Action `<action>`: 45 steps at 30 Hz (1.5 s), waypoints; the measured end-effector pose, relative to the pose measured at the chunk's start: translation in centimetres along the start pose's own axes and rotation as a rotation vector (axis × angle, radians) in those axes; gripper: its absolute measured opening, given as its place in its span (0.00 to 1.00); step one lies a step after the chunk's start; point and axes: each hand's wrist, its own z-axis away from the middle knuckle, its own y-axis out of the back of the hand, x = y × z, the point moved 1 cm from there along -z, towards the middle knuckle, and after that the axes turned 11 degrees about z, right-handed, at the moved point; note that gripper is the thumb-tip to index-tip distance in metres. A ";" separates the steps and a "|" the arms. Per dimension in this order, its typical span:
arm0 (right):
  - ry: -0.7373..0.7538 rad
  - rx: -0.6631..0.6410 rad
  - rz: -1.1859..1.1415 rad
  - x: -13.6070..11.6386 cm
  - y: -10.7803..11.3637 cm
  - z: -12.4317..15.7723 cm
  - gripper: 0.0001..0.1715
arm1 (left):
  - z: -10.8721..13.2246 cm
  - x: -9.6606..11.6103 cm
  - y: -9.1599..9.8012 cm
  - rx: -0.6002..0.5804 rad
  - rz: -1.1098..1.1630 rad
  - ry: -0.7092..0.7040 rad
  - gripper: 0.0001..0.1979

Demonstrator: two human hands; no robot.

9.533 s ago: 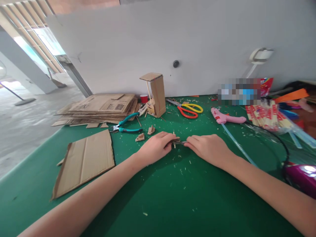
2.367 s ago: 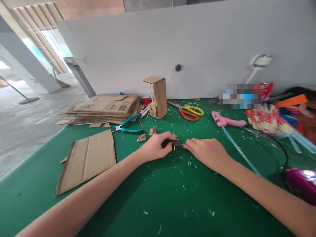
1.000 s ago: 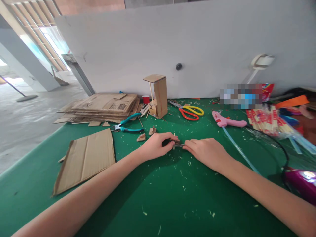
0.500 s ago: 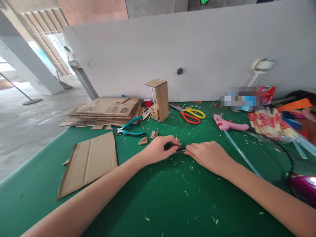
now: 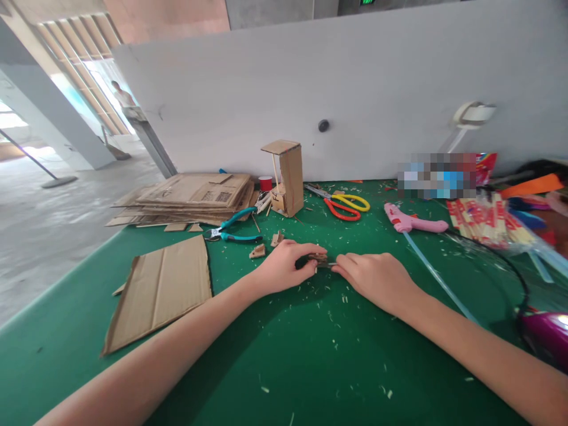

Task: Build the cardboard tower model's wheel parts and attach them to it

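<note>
My left hand pinches a small brown cardboard piece between thumb and fingers, just above the table. From the right, my right hand grips a thin grey metal tool; its handle is hidden in the fist and its exact kind does not show. The tool's tip meets the lower edge of the cardboard piece. Two small cut cardboard pieces lie just beyond my left wrist. Behind them stands a small cardboard model with a flat top and a thin stick as a post.
Teal-handled cutting pliers and a cardboard sheet lie left, before a cardboard stack. Scissors lie behind my hands. A pink glue gun with its stick and cable sits right, near bagged sticks. Scraps litter the green table.
My right hand and the metal tool have shifted slightly upward, and the cardboard piece has tilted a little in my left fingers. The things on the table stay where they were.
</note>
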 end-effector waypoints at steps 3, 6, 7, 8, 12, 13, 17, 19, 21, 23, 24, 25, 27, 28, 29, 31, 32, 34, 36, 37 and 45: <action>-0.008 -0.012 -0.005 -0.2 0.0 0.0 0.17 | -0.1 -0.1 -0.1 0.001 0.031 -0.012 0.14; 0.068 -0.050 -0.058 -0.1 0.0 -0.2 0.15 | -0.2 -0.4 -0.1 0.022 0.067 0.002 0.13; 0.077 -0.049 -0.060 -0.1 0.0 -0.2 0.15 | -0.2 -0.5 -0.1 0.028 0.077 0.007 0.13; 0.071 -0.039 -0.050 0.0 -0.1 -0.2 0.16 | -0.2 -0.6 -0.1 0.033 0.086 0.011 0.13; -0.023 -0.003 0.000 0.0 -0.3 0.1 0.18 | -0.2 -0.7 -0.1 0.042 0.108 0.028 0.14; -0.025 -0.013 -0.011 0.1 -0.3 0.1 0.18 | -0.2 -0.7 -0.1 0.039 0.116 0.031 0.14; 0.067 -0.064 -0.106 0.3 -0.2 -0.2 0.16 | -0.2 -0.4 0.0 0.021 0.159 0.042 0.10; 0.044 -0.065 -0.104 0.4 -0.2 -0.3 0.16 | -0.2 -0.4 -0.1 0.024 0.168 0.047 0.09; -0.010 -0.050 -0.078 0.4 -0.2 -0.2 0.18 | -0.1 -0.5 -0.2 0.029 0.178 0.045 0.09; -0.040 -0.040 -0.071 0.4 -0.3 -0.1 0.19 | -0.1 -0.5 -0.3 0.027 0.188 0.042 0.10; -0.035 -0.042 -0.078 0.4 -0.4 -0.1 0.18 | -0.1 -0.6 -0.3 0.025 0.192 0.041 0.10; -0.018 -0.046 -0.090 0.4 -0.4 -0.1 0.18 | -0.1 -0.6 -0.3 0.023 0.196 0.042 0.10; 0.027 -0.054 -0.110 0.5 -0.4 -0.1 0.17 | -0.1 -0.5 -0.3 0.021 0.201 0.046 0.10; 0.043 -0.054 -0.111 0.5 -0.3 -0.1 0.17 | -0.1 -0.5 -0.3 0.020 0.204 0.048 0.10; 0.042 -0.049 -0.104 0.4 -0.3 -0.1 0.17 | -0.1 -0.5 -0.3 0.019 0.208 0.051 0.10; -0.006 -0.035 -0.072 0.3 -0.2 -0.1 0.18 | -0.1 -0.5 -0.2 0.021 0.206 0.054 0.10; -0.034 -0.030 -0.056 0.3 -0.2 -0.1 0.18 | -0.1 -0.5 -0.2 0.024 0.201 0.054 0.10; -0.060 -0.029 -0.044 0.2 -0.2 0.0 0.18 | -0.1 -0.5 -0.2 0.029 0.188 0.052 0.11; -0.020 -0.043 -0.060 0.3 -0.2 0.0 0.17 | -0.2 -0.5 -0.2 0.031 0.188 0.043 0.11; 0.007 -0.050 -0.069 0.3 -0.2 0.0 0.16 | -0.2 -0.5 -0.3 0.032 0.193 0.036 0.11; -0.065 -0.008 -0.015 0.0 -0.2 0.0 0.18 | -0.1 -0.6 -0.2 0.055 0.198 0.036 0.10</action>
